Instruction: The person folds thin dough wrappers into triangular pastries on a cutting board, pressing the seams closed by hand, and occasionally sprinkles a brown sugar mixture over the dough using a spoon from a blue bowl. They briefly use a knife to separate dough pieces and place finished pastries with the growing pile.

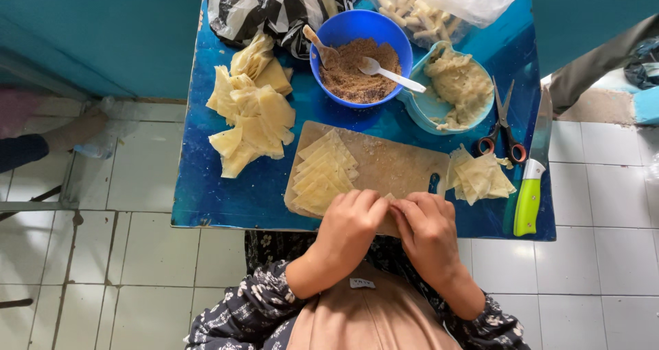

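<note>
Head view: blue table [226,199] on white floor tiles [137,254], both hands [388,230] pinched around a pastry piece [390,197].

Blue table [226,199], white tiled floor [137,254]

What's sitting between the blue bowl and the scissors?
The light blue bowl of pale mash sits between the blue bowl and the scissors, touching the blue bowl, as the head view shows.
</note>
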Demonstrator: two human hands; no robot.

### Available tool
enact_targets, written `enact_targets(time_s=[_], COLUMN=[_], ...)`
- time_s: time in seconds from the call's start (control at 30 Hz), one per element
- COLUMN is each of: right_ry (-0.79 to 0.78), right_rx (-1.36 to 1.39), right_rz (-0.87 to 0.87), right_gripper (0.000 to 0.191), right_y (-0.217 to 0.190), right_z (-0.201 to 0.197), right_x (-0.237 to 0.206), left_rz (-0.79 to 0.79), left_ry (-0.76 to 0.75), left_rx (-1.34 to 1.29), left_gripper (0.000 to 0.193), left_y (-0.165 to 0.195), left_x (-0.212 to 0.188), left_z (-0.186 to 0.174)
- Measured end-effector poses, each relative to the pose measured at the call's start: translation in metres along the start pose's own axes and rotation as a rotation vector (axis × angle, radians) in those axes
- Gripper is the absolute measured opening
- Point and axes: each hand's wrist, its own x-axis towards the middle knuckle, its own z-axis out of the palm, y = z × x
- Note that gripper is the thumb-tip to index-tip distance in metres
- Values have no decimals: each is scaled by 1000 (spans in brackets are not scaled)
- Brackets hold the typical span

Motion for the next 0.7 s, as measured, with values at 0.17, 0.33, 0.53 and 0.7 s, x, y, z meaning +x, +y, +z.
enact_targets(time_s=[0.17,0.33,0.53,0.7], right_ry=[180,122,8,8], right_rx=[-94,-142,-248,-159], right_rz=[-61,-100,-139,-244], right_gripper=[21,25,34,27], right_y=[-3,-2,-5,6], right_z=[10,10,3,-12], right_x=[-7,-7,9,43], left_rz=[109,74,-91,-235], left_ry=[62,93,171,318], left_rx=[293,379,327,248], left_gripper=[42,48,55,49], left_y=[6,4,-13,-41], left_x=[-13,-10,-4,-10], left_z=[7,8,-8,-38])
